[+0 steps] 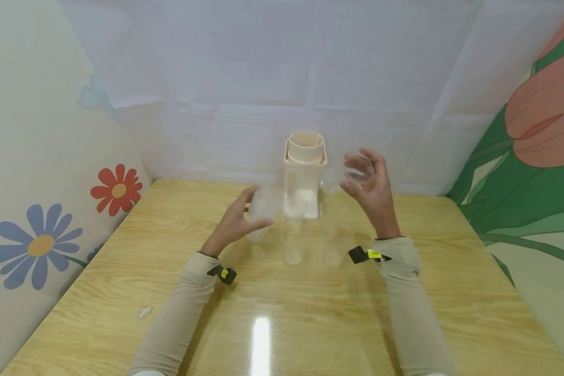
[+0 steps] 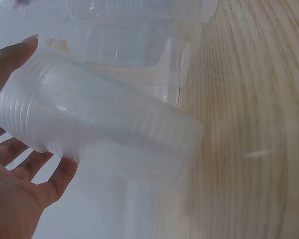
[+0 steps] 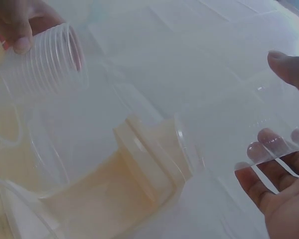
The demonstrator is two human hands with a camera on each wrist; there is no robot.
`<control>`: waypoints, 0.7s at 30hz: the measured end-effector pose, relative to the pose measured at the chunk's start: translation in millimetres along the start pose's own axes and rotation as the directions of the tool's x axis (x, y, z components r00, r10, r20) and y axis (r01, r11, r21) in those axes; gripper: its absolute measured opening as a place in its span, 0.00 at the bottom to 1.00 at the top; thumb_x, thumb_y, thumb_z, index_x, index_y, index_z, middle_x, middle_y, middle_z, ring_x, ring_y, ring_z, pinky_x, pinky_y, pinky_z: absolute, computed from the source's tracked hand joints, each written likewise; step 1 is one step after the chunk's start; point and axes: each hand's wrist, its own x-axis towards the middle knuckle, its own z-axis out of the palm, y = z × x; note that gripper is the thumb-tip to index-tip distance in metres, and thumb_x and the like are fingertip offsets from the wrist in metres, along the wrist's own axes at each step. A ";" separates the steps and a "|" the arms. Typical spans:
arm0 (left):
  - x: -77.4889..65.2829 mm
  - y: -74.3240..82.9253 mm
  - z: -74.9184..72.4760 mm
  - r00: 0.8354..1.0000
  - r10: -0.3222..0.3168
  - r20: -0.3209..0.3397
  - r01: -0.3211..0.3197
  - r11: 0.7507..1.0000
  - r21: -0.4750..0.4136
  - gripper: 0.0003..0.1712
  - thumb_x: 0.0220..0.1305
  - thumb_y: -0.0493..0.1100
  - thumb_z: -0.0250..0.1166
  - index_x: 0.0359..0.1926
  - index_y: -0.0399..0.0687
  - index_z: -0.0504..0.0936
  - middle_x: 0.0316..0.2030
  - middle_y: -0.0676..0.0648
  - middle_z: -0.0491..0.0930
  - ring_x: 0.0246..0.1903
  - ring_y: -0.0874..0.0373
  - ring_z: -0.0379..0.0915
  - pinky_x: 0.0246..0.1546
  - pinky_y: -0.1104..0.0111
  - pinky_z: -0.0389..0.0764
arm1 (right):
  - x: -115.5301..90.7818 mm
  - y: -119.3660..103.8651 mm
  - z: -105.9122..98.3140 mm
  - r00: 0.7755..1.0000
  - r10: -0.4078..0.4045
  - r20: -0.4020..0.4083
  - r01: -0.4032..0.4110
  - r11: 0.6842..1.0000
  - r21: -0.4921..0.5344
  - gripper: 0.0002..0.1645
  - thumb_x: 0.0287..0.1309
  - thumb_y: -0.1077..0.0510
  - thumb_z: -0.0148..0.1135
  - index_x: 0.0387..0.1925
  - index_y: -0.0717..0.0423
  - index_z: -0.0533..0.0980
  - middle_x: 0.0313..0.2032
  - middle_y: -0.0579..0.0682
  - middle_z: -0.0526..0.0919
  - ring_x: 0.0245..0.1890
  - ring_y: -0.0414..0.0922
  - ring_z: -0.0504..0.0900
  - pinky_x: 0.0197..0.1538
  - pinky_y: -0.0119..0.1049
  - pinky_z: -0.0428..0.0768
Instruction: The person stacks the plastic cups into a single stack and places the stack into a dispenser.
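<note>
In the head view my left hand (image 1: pixel 235 220) grips a stack of nested clear plastic cups (image 1: pixel 267 204), tilted above the table. The left wrist view shows the cups' stacked rims (image 2: pixel 20 109) between thumb and fingers. My right hand (image 1: pixel 377 198), raised on the other side, holds a clear plastic cup (image 1: pixel 363 168) by its sides, tipped over. Between the hands stands a cream cup dispenser (image 1: pixel 303 176) with a round open tube on top. In the right wrist view the held cup (image 3: pixel 224 112) has its mouth close to the dispenser tube (image 3: pixel 172 144); contact is unclear.
Several clear cups (image 1: pixel 293 251) stand on the wooden table (image 1: pixel 216 324) in front of the dispenser, hard to make out. A small white scrap (image 1: pixel 144 312) lies at the left. White sheeting (image 1: pixel 244 104) hangs right behind the dispenser, with flower-patterned walls (image 1: pixel 536 198) at both sides.
</note>
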 end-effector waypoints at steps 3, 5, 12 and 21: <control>0.5 0.0 0.1 1.000 -0.008 0.001 0.008 1.000 -0.002 0.51 0.55 0.44 0.78 0.74 0.45 0.59 0.63 0.37 0.71 0.62 0.44 0.68 0.55 0.48 0.78 | 1.1 -0.6 2.4 1.000 -0.005 0.008 0.005 1.000 0.006 0.44 0.57 0.70 0.69 0.71 0.60 0.59 0.61 0.58 0.74 0.62 0.52 0.71 0.67 0.52 0.69; 1.0 -0.3 0.8 1.000 -0.018 0.001 0.018 1.000 -0.004 0.51 0.55 0.42 0.78 0.74 0.43 0.59 0.63 0.36 0.71 0.62 0.43 0.68 0.55 0.48 0.78 | 1.6 -0.7 4.1 1.000 -0.008 0.011 0.008 1.000 0.016 0.44 0.57 0.69 0.70 0.71 0.60 0.59 0.61 0.58 0.74 0.62 0.52 0.71 0.67 0.52 0.69; -0.4 8.5 2.1 0.999 -0.048 -0.005 0.048 0.999 0.005 0.52 0.53 0.36 0.78 0.73 0.33 0.57 0.63 0.29 0.69 0.62 0.36 0.67 0.56 0.44 0.76 | 3.2 -0.3 11.4 1.000 -0.013 0.021 0.012 0.999 0.039 0.44 0.56 0.64 0.74 0.70 0.58 0.60 0.60 0.55 0.75 0.61 0.51 0.72 0.66 0.48 0.71; -4.7 43.8 -6.9 1.000 -0.027 0.008 0.027 1.000 -0.002 0.48 0.56 0.35 0.76 0.72 0.29 0.58 0.61 0.28 0.70 0.61 0.36 0.68 0.56 0.45 0.77 | 6.9 1.1 18.8 0.999 -0.018 0.041 0.016 0.999 0.038 0.46 0.55 0.59 0.75 0.70 0.58 0.60 0.60 0.56 0.75 0.61 0.51 0.73 0.67 0.53 0.68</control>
